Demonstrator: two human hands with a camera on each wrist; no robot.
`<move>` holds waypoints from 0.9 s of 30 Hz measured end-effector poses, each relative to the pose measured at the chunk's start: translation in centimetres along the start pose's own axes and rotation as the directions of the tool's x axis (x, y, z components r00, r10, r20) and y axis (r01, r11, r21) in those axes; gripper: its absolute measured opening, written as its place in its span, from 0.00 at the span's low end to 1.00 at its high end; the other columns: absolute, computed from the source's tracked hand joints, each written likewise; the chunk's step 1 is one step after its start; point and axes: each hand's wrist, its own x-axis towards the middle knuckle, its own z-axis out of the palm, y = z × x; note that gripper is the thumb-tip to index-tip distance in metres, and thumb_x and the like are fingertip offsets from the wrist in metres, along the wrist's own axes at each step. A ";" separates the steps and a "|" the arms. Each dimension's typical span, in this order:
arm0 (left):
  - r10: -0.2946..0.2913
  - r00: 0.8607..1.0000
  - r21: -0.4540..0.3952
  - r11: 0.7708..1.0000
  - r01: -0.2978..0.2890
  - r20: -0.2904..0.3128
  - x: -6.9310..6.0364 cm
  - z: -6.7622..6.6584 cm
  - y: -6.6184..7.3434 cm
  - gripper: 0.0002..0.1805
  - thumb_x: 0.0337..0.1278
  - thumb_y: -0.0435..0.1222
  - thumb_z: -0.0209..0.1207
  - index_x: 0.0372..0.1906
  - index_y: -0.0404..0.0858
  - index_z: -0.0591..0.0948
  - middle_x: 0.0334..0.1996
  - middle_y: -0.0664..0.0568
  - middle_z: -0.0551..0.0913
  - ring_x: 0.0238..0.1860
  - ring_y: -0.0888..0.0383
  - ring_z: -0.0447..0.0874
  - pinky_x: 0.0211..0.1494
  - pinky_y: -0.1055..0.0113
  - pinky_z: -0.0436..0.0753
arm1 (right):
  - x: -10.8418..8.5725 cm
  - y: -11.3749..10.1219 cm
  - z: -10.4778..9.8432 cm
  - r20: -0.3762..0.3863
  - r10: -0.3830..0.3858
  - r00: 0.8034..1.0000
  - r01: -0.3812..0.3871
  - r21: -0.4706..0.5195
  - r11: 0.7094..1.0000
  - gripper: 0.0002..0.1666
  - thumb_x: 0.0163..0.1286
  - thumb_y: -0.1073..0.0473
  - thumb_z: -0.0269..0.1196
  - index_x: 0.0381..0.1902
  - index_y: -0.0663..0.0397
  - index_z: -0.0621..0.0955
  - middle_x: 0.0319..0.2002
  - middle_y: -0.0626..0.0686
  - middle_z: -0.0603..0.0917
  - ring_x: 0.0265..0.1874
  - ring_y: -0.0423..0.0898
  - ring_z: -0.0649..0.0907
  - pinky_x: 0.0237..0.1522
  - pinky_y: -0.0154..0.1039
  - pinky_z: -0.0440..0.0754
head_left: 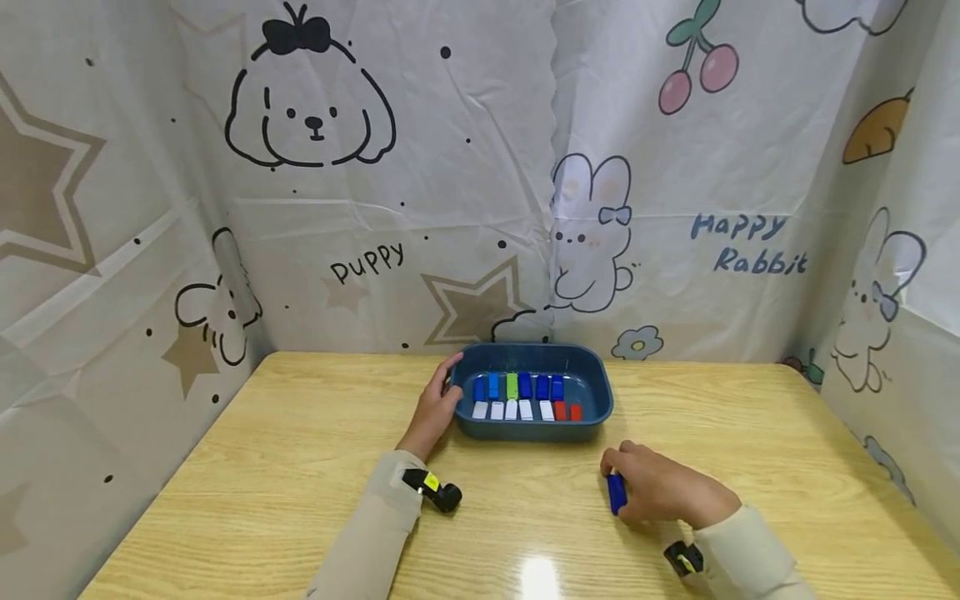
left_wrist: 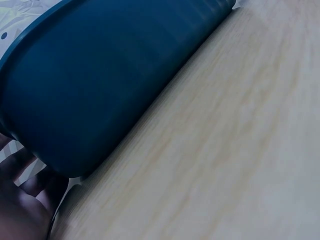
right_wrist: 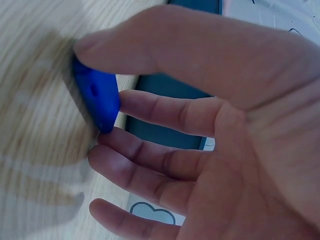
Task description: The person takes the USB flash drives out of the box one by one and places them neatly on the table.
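Observation:
A dark blue-green bin (head_left: 532, 430) stands at the back of the table, holding a row of blue and green blocks (head_left: 512, 386) behind a row of white and red ones (head_left: 560, 411). My left hand (head_left: 433, 412) grips the bin's left end, thumb at the rim; in the left wrist view its fingers (left_wrist: 44, 182) lie against the outer wall (left_wrist: 100, 90). Right of the bin and nearer to me, my right hand (head_left: 663, 487) pinches a dark blue block (head_left: 617, 494). The right wrist view shows this block (right_wrist: 97, 97) at the tabletop between thumb and fingers (right_wrist: 150, 107).
The light wooden table (head_left: 300, 500) extends around both arms. Behind it and at both sides hangs a pale printed curtain (head_left: 480, 167), close behind the bin. A black wrist camera (head_left: 442, 497) sits on the left sleeve and another (head_left: 684, 558) on the right.

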 end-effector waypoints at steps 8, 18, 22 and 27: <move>-0.004 1.000 0.007 1.000 0.004 0.002 0.0 -0.1 0.1 0.32 0.58 0.31 0.49 0.70 0.52 0.66 0.72 0.50 0.62 0.72 0.50 0.57 0.72 0.52 0.58 | 0.0 -0.2 -0.3 0.009 0.019 1.000 -0.019 -0.006 1.000 0.29 0.43 0.63 0.75 0.45 0.51 0.77 0.38 0.52 0.73 0.35 0.47 0.73 0.37 0.45 0.76; 0.063 0.996 -0.065 0.996 -0.058 0.068 -0.9 -0.5 2.1 0.32 0.57 0.23 0.48 0.70 0.36 0.65 0.71 0.40 0.61 0.69 0.41 0.62 0.70 0.49 0.61 | -1.1 -0.8 -2.3 -0.059 -0.075 0.995 0.078 0.050 0.996 0.26 0.52 0.60 0.72 0.49 0.56 0.78 0.44 0.53 0.77 0.44 0.53 0.78 0.46 0.51 0.78; 0.064 0.995 -0.066 0.996 -0.059 0.074 -1.7 -0.7 3.6 0.31 0.57 0.22 0.48 0.69 0.33 0.65 0.70 0.39 0.62 0.68 0.39 0.63 0.69 0.49 0.63 | -1.1 -1.2 -3.0 -0.112 -0.147 0.983 0.151 0.037 0.988 0.22 0.55 0.59 0.70 0.47 0.56 0.80 0.44 0.53 0.79 0.45 0.53 0.79 0.45 0.51 0.79; 0.066 0.996 -0.051 0.997 -0.063 0.055 -1.7 -0.4 2.8 0.31 0.58 0.23 0.49 0.69 0.35 0.66 0.70 0.40 0.62 0.67 0.39 0.65 0.69 0.50 0.64 | -0.9 -1.4 -3.4 -0.208 -0.214 0.954 0.213 -0.029 0.977 0.16 0.57 0.58 0.70 0.44 0.51 0.80 0.42 0.49 0.80 0.43 0.49 0.79 0.44 0.46 0.80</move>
